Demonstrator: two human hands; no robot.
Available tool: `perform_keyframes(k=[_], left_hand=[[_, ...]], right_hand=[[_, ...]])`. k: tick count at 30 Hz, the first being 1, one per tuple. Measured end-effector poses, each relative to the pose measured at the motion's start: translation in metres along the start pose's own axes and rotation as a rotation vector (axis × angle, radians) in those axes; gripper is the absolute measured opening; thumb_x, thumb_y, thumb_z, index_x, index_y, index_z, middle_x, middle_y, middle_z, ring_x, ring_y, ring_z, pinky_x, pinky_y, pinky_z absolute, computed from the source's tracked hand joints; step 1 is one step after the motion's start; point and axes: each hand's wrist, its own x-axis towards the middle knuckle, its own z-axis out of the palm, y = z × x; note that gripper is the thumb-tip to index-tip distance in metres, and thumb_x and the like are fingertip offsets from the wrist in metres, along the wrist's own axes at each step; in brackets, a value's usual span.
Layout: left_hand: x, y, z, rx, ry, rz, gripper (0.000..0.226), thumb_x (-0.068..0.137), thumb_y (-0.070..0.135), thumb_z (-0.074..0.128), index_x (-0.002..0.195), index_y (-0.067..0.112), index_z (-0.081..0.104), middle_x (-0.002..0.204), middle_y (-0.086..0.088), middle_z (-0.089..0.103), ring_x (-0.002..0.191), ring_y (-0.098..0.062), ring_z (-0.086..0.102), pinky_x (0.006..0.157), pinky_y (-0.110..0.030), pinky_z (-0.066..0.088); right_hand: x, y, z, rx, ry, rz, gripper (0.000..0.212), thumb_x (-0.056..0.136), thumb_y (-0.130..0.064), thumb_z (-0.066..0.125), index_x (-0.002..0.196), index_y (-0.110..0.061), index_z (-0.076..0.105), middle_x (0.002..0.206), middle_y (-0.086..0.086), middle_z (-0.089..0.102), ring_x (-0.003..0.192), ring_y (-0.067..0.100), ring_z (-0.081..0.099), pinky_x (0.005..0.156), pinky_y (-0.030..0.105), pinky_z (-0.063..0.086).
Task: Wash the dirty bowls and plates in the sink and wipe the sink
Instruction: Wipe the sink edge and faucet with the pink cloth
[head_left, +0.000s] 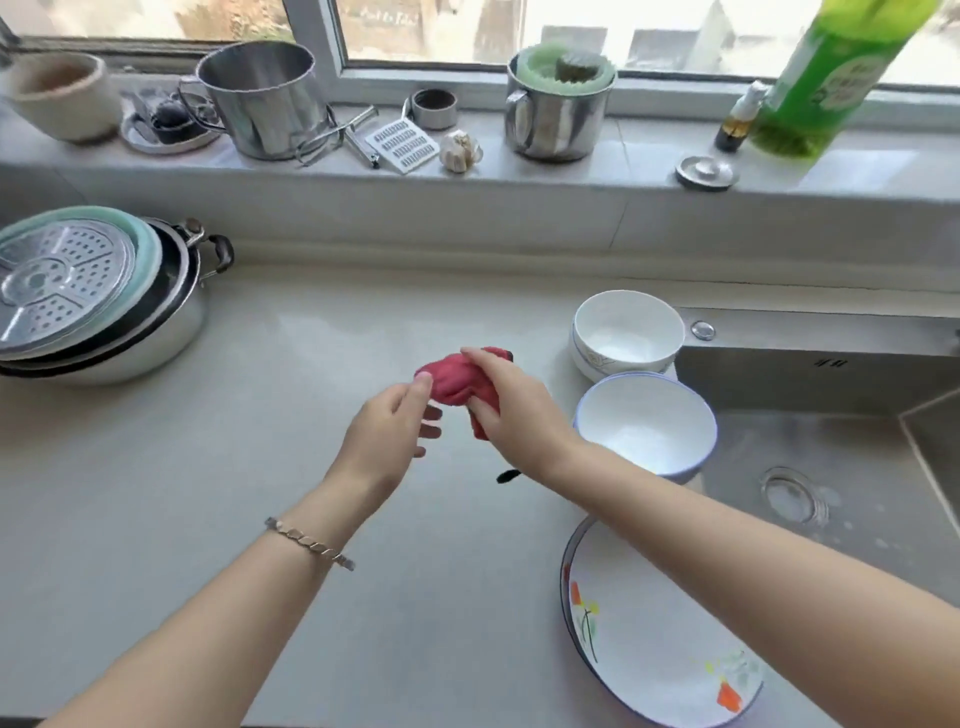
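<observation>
**Cloth held over table; crockery set out beside sink**

The red cloth (457, 382) is found bunched up above the table (260, 467), left of the sink (857, 457). It is gripped by the right hand (511, 402), whose fingers are curled round its right part; a fold is seen hanging below the palm. The left hand (389, 431) is held at the cloth's left end. Its thumb tip is touching the cloth, and the other fingers are loosely curled beneath. Whether that end is pinched or only touched cannot be told. A bracelet (310, 543) is worn on the left wrist.

Two white bowls are recorded upright on the table at the sink's left edge. The rear bowl (628, 327) is set towards the wall and the front bowl (647, 421), blue-rimmed, just beside it; contact between them cannot be confirmed. The plate (660, 649), white with a flower pattern, is laid flat along the same edge, nearest the camera, and is partly covered by the right forearm.

The drain (792, 496) is seen in the sink floor.

At the far left of the table a pot (171, 322) is noted, with a perforated steamer tray (62, 275) lying tilted on top. On the sill (571, 171) are two steel mugs, a garlic bulb (460, 150) and a green bottle (821, 88).
</observation>
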Motion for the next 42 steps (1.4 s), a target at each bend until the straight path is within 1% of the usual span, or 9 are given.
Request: perform_keyframes(k=[6,10,12,16,19,23,31,39,42], left_hand=[[-0.005,0.098,0.105,-0.223,-0.145,0.088,0.009,0.092,0.007,0.052,0.087,0.011,0.058,0.080,-0.004,0.063,0.069,-0.012,0.062,0.067,-0.024,0.052],[-0.010,0.143,0.200,-0.103,-0.218,0.193,0.014,0.093,0.005,0.045,0.087,0.014,0.055,0.075,0.001,0.055,0.068,-0.011,0.050,0.058,-0.018,0.043],[-0.012,0.161,0.250,-0.046,-0.262,0.249,0.011,0.093,0.004,0.043,0.091,0.011,0.052,0.075,0.001,0.052,0.067,-0.010,0.047,0.058,-0.022,0.038],[-0.013,0.206,0.348,-0.074,-0.319,0.279,0.018,0.095,0.002,0.041,0.083,0.015,0.045,0.069,0.004,0.048,0.056,-0.001,0.042,0.051,-0.013,0.035],[-0.001,0.233,0.402,-0.097,-0.288,0.286,0.011,0.097,0.009,0.043,0.089,0.015,0.047,0.076,0.002,0.052,0.065,-0.003,0.047,0.059,-0.016,0.039],[0.018,0.249,0.442,-0.117,-0.251,0.193,0.009,0.098,0.023,0.045,0.100,0.014,0.046,0.073,-0.003,0.056,0.056,-0.008,0.053,0.047,-0.020,0.044],[0.089,0.264,0.466,-0.175,-0.219,-0.119,0.024,0.087,0.002,0.058,0.106,0.014,0.048,0.083,-0.006,0.062,0.068,-0.015,0.061,0.068,-0.030,0.053],[0.208,0.309,0.516,-0.106,-0.239,0.158,0.057,0.080,-0.016,0.050,0.129,0.011,0.040,0.096,0.000,0.057,0.071,-0.010,0.058,0.064,-0.020,0.053],[0.235,0.301,0.532,0.018,-0.244,0.224,0.063,0.081,-0.010,0.056,0.137,0.011,0.036,0.125,-0.003,0.050,0.098,-0.006,0.057,0.075,-0.009,0.047]], right_hand=[[-0.055,0.032,-0.130,-0.001,0.063,-0.079,0.055,0.080,-0.016,0.068,0.131,-0.011,0.048,0.128,-0.003,0.048,0.119,0.002,0.041,0.098,0.004,0.027],[-0.089,0.086,-0.224,0.197,0.214,0.060,0.050,0.073,-0.028,0.070,0.117,-0.037,0.048,0.134,-0.006,0.034,0.126,0.004,0.035,0.099,0.018,0.040],[-0.103,0.120,-0.270,0.286,0.265,0.203,0.062,0.076,-0.020,0.074,0.126,-0.034,0.041,0.136,-0.006,0.029,0.126,0.006,0.034,0.098,0.023,0.042],[-0.120,0.183,-0.358,0.628,0.053,0.365,0.051,0.068,-0.021,0.071,0.117,-0.015,0.057,0.119,0.005,0.063,0.109,0.018,0.059,0.094,0.035,0.045],[-0.119,0.213,-0.411,0.707,0.097,0.383,0.043,0.063,-0.021,0.072,0.104,-0.011,0.065,0.103,0.011,0.071,0.098,0.025,0.066,0.088,0.034,0.050],[-0.100,0.239,-0.461,0.534,0.254,0.348,0.026,0.076,-0.004,0.073,0.092,-0.019,0.061,0.088,-0.003,0.068,0.082,0.011,0.063,0.068,0.014,0.050],[-0.011,0.276,-0.502,0.222,0.277,0.392,0.025,0.074,-0.010,0.071,0.095,-0.017,0.058,0.091,-0.001,0.062,0.091,0.019,0.061,0.084,0.033,0.049],[0.109,0.322,-0.559,0.054,0.386,0.495,0.041,0.081,-0.007,0.056,0.122,-0.010,0.052,0.115,0.012,0.061,0.104,0.027,0.056,0.076,0.024,0.038],[0.125,0.345,-0.561,-0.035,0.365,0.553,0.063,0.085,-0.014,0.058,0.141,-0.011,0.031,0.135,0.014,0.047,0.121,0.029,0.046,0.089,0.028,0.037]])
